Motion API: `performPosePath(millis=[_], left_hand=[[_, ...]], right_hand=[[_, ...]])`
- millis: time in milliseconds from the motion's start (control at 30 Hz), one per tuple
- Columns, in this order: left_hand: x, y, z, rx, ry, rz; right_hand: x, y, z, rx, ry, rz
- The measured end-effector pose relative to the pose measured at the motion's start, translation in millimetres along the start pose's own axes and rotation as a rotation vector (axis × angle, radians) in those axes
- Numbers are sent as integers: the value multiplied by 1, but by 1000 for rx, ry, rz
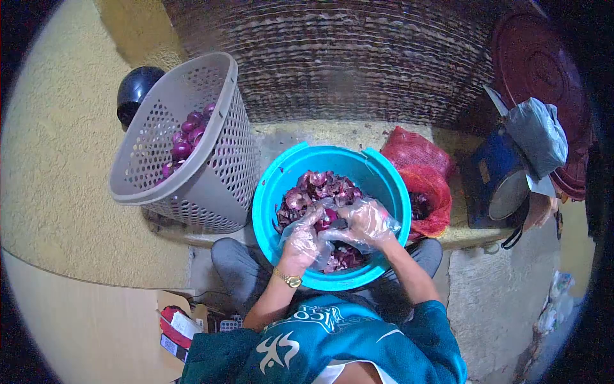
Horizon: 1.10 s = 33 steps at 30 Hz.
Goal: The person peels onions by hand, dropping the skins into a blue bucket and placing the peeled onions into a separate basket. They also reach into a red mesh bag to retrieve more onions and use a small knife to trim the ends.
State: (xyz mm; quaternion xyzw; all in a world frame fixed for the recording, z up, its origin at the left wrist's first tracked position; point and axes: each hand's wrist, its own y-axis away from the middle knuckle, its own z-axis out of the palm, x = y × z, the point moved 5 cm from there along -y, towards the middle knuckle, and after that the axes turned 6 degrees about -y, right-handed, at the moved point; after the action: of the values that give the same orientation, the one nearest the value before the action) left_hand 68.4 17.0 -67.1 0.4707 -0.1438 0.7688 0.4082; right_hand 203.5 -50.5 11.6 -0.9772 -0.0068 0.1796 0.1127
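Note:
Both my hands wear clear plastic gloves and meet over a turquoise tub (267, 256) between my knees. My left hand (303, 239), with a gold watch at its wrist, is closed on a red onion (327, 219). Close against the onion, my right hand (368, 223) has its fingers curled round a small dark object (338, 224); its kind is mostly hidden by the hand. Below them, loose red onion skins (313, 190) cover the tub's bottom.
At left a tall grey perforated basket (233, 134) leans and holds several peeled red onions (181, 150). Right of the tub lies a red mesh sack (416, 150) with dark onions at its mouth. Further right stands a blue container (489, 173) with a grey plastic bag (537, 137) on top.

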Motion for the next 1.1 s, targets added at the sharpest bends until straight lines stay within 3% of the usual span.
performPosePath(millis=[33, 67, 133, 167, 267, 333, 467, 533, 733, 800, 933, 967, 1033, 1100], left_hand=[[0, 1, 4, -47, 359, -97], [2, -2, 3, -46, 360, -95], [1, -9, 5, -63, 631, -272], [5, -11, 5, -58, 699, -241], [18, -11, -3, 25, 480, -92], [21, -11, -6, -8, 556, -90], [19, -11, -8, 41, 584, -92], [20, -10, -5, 56, 654, -109], [26, -9, 2, -31, 720, -159], [27, -8, 3, 6, 695, -166], [18, -9, -3, 52, 530, -91], [19, -8, 1, -1, 521, -88], [19, -9, 1, -57, 509, -85], [14, -6, 11, -363, 819, -313]], right_hand=[[1, 2, 0, -1, 1, -1], [1, 3, 1, -40, -28, -17], [5, 8, 10, -80, -58, -32], [10, 14, 23, -80, -33, -71], [0, 12, 11, -202, -5, -56], [-4, 10, -2, -293, -5, 86], [3, 16, -14, -57, -70, 29], [8, 13, -12, -50, -64, 46], [15, 9, -17, -288, 42, 214], [20, 11, -11, -274, 21, 237], [10, 7, -23, 58, -144, 60], [10, 7, -24, 166, -199, 9], [11, 3, -22, 128, -167, 48], [8, -2, -20, 118, -117, 38]])
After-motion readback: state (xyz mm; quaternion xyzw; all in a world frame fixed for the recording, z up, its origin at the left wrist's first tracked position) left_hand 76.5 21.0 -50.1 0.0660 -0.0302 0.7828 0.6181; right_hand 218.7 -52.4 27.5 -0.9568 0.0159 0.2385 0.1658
